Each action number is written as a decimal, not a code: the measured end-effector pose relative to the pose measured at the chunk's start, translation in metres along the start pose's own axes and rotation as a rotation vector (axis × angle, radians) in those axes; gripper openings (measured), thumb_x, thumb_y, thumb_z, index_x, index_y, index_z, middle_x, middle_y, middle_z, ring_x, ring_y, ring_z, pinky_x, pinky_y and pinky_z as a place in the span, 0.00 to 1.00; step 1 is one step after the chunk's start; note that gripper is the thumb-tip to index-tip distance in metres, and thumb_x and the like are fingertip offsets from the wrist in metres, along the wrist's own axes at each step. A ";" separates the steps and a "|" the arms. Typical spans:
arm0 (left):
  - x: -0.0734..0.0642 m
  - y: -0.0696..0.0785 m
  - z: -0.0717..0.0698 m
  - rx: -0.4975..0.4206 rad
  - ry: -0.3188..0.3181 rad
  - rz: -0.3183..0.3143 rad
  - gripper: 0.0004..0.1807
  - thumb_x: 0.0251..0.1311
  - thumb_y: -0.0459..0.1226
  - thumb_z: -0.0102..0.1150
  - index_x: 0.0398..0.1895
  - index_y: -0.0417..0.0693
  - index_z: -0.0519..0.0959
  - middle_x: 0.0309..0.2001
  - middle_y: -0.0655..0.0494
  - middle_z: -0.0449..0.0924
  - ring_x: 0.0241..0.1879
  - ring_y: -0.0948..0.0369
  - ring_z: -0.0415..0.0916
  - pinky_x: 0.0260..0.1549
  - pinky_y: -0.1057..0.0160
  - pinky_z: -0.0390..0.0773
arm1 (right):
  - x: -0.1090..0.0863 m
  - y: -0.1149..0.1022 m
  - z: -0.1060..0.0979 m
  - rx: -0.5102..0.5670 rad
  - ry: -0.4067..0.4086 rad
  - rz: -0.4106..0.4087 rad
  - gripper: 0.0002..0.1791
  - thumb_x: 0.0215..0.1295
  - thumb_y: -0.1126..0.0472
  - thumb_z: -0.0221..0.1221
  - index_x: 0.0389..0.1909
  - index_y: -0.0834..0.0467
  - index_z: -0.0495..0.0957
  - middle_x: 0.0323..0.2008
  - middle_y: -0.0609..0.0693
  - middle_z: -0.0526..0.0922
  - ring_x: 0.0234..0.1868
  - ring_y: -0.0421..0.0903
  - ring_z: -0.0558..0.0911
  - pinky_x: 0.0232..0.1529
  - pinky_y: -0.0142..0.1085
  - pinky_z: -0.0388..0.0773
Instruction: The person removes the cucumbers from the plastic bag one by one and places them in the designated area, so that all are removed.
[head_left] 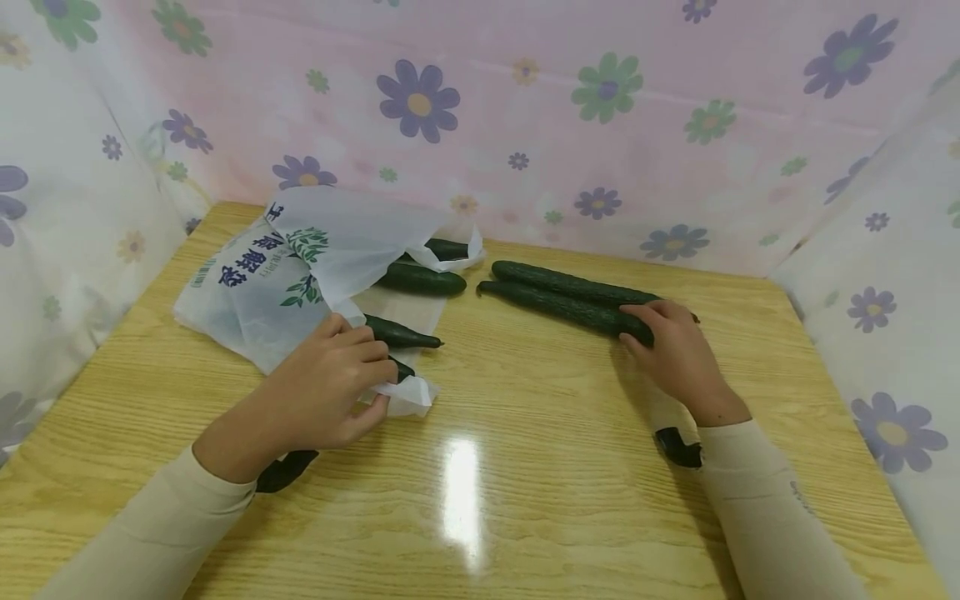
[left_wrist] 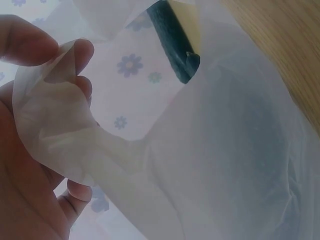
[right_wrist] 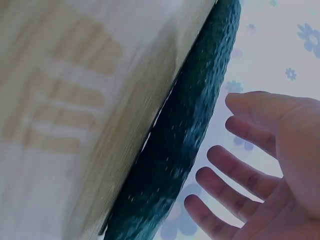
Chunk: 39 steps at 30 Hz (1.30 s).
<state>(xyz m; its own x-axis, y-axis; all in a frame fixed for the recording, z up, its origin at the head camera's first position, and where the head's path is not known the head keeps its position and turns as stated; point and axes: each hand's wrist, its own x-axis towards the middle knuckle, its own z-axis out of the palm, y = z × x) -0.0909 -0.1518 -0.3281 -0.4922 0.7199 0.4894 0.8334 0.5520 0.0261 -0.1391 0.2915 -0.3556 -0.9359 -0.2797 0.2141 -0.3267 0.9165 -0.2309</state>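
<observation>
My left hand (head_left: pixel 330 387) pinches the edge of a white plastic bag (head_left: pixel 262 283) between thumb and fingers; the left wrist view shows the thin film (left_wrist: pixel 65 115) in its grasp. Dark green cucumbers stick out of the bag's mouth, among them a thick one (head_left: pixel 423 279) and a tapered one (head_left: pixel 405 335). To the right, two long cucumbers lie side by side on the table. My right hand (head_left: pixel 675 354) is at the right end of the nearer cucumber (head_left: pixel 555 307). In the right wrist view its fingers (right_wrist: pixel 245 175) are spread, beside a bumpy cucumber (right_wrist: pixel 175 130).
The farther cucumber (head_left: pixel 562 281) lies behind the nearer one. All rests on a wood-grain table (head_left: pixel 525 467), with a bright reflection near the front. Flowered cloth (head_left: pixel 510 108) hangs around the back and sides. A black wrist device (head_left: pixel 678 447) sits at the right wrist.
</observation>
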 end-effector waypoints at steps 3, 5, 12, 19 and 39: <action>0.000 0.000 -0.001 0.000 0.003 -0.002 0.03 0.49 0.39 0.57 0.25 0.52 0.79 0.26 0.62 0.76 0.30 0.60 0.66 0.38 0.58 0.61 | 0.005 -0.006 0.002 0.005 -0.002 -0.014 0.26 0.65 0.62 0.65 0.63 0.63 0.75 0.54 0.66 0.75 0.55 0.66 0.73 0.49 0.61 0.74; -0.001 0.000 -0.001 0.000 0.007 -0.002 0.03 0.49 0.39 0.56 0.25 0.52 0.79 0.26 0.62 0.76 0.29 0.60 0.66 0.38 0.58 0.61 | 0.008 -0.011 0.003 0.012 -0.007 -0.018 0.26 0.65 0.62 0.64 0.63 0.63 0.75 0.54 0.66 0.75 0.56 0.66 0.73 0.50 0.61 0.73; -0.001 0.000 -0.002 0.000 0.010 0.000 0.03 0.50 0.39 0.56 0.26 0.51 0.79 0.26 0.61 0.75 0.30 0.60 0.66 0.38 0.58 0.61 | 0.022 -0.029 0.005 0.025 -0.029 -0.016 0.26 0.67 0.59 0.64 0.64 0.61 0.74 0.56 0.66 0.74 0.57 0.65 0.73 0.55 0.61 0.71; 0.000 0.000 -0.003 0.005 0.001 -0.006 0.04 0.50 0.40 0.57 0.26 0.52 0.80 0.26 0.61 0.75 0.31 0.60 0.67 0.39 0.57 0.62 | 0.035 -0.049 0.008 0.048 -0.019 -0.069 0.25 0.67 0.59 0.63 0.64 0.60 0.75 0.56 0.65 0.74 0.57 0.64 0.73 0.56 0.60 0.71; -0.002 -0.001 -0.001 0.009 -0.003 -0.006 0.03 0.50 0.40 0.57 0.26 0.52 0.79 0.26 0.62 0.75 0.30 0.60 0.68 0.38 0.58 0.63 | 0.060 -0.088 0.015 0.080 -0.016 -0.182 0.26 0.67 0.56 0.64 0.64 0.58 0.75 0.56 0.62 0.75 0.57 0.60 0.74 0.56 0.57 0.72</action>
<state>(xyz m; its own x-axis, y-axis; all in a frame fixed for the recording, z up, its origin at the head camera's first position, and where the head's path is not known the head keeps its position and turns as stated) -0.0905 -0.1540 -0.3278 -0.4981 0.7177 0.4867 0.8282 0.5601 0.0217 -0.1687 0.1895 -0.3361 -0.8621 -0.4438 0.2446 -0.4996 0.8250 -0.2642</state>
